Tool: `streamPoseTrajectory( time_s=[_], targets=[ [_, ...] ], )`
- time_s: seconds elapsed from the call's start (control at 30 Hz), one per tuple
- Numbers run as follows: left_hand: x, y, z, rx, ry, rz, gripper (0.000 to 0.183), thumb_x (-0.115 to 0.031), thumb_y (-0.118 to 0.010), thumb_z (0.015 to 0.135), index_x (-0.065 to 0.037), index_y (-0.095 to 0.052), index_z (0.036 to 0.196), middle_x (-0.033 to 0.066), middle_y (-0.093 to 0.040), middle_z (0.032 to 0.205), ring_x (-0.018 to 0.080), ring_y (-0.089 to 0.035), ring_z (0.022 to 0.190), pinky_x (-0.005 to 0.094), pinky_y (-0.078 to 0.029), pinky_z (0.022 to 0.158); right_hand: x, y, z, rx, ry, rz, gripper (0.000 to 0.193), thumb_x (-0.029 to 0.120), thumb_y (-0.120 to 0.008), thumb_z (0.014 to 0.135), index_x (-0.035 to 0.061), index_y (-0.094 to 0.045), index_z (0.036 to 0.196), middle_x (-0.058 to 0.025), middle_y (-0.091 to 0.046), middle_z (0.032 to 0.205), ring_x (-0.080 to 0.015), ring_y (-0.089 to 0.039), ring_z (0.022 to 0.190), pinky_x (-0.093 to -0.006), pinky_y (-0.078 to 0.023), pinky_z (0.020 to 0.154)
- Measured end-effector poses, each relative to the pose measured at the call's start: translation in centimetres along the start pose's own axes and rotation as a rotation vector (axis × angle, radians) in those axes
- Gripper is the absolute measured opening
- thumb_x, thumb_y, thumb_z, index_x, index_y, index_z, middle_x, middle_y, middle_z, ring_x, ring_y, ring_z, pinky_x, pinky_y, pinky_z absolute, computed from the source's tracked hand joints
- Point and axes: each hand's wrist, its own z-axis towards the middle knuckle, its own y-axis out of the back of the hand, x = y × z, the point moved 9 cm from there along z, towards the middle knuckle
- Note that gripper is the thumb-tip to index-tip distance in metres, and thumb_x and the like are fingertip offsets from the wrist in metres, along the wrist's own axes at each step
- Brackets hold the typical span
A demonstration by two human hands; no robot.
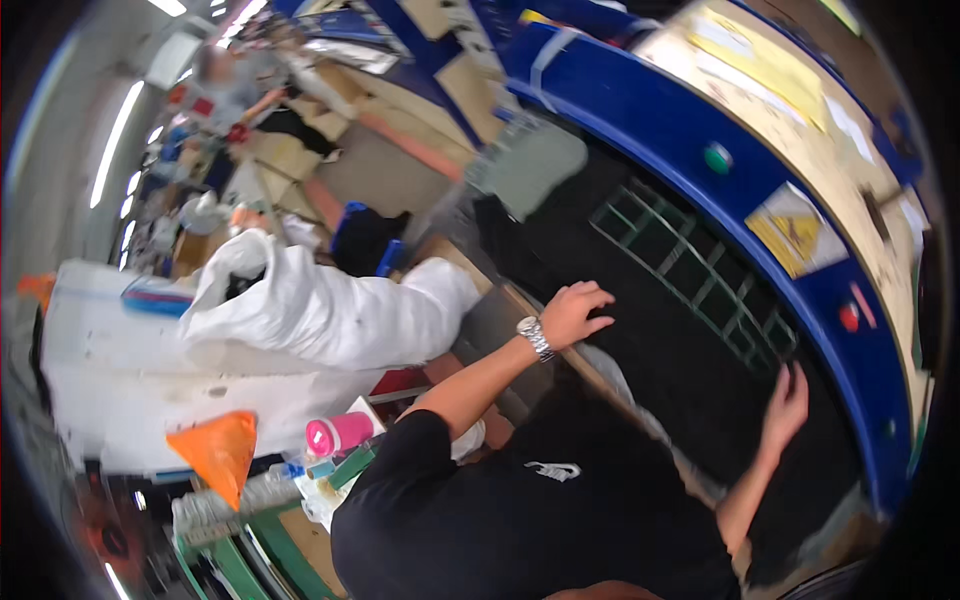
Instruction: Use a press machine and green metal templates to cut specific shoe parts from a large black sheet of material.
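Black fabric (640,340) lies spread over the work surface in front of me. On it is a thin green grid-like frame (690,270) with rectangular cells; I cannot tell whether it is solid or drawn. My left hand (577,312), with a metal watch (535,338) on its wrist, is over the near left part of the fabric, fingers stretched and thumb apart, holding nothing. My right hand (787,408) is by the near right end of the green frame. Its fingers point away from me and look parted; whether they touch the frame is unclear.
A curved blue machine beam (690,150) with a green button (718,158) and a red button (849,317) runs along the far side. A grey-green panel (535,165) stands at the far left of the fabric. White sacking (330,310) and a pink tumbler (340,432) are at left.
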Motion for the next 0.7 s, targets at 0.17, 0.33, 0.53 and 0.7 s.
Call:
streamPoseTrajectory(
  time_s=[0.17,0.33,0.53,0.7],
  targets=[
    [-2.8,-6.4,-4.8,0.167,-0.148,0.212,0.042,-0.034,-0.084,0.074,-0.015,-0.073,0.110,0.0035,-0.064,0.103,0.0264,-0.059,0.106,0.0473,-0.039,0.096,16.4,-8.3,1.9,0.245,0.192,0.022,0.032,0.021,-0.070,0.094,-0.0014,-0.069,0.117,-0.0191,-0.070,0.108,-0.0345,-0.069,0.100,-0.0391,-0.054,0.088],
    [-3.7,-7.0,-2.2,0.020,-0.211,0.324,0.036,-0.029,-0.086,0.069,-0.016,-0.076,0.101,0.0024,-0.062,0.099,0.0262,-0.055,0.104,0.0450,-0.036,0.097,25.7,-13.6,3.3,0.199,0.490,0.128,0.036,0.023,-0.069,0.096,0.0009,-0.066,0.124,-0.0167,-0.070,0.112,-0.0348,-0.068,0.101,-0.0409,-0.054,0.088],
    [-2.8,-8.5,2.2,0.009,-0.182,0.278,0.035,-0.026,-0.087,0.068,-0.018,-0.079,0.101,0.0028,-0.062,0.099,0.0258,-0.055,0.103,0.0459,-0.036,0.095,28.1,-17.3,10.9,0.123,0.329,0.286,0.022,0.021,-0.058,0.101,0.0012,-0.069,0.101,-0.0164,-0.072,0.083,-0.0313,-0.072,0.076,-0.0403,-0.055,0.071],
    [-2.2,-9.1,5.2,-0.058,-0.230,0.308,0.035,-0.029,-0.086,0.069,-0.019,-0.079,0.102,0.0041,-0.060,0.096,0.0269,-0.054,0.102,0.0455,-0.035,0.094,26.2,-17.5,12.0,0.142,0.315,0.138,0.026,0.024,-0.053,0.104,0.0032,-0.067,0.094,-0.0084,-0.068,0.070,-0.0226,-0.069,0.064,-0.0357,-0.053,0.063]
  ],
)
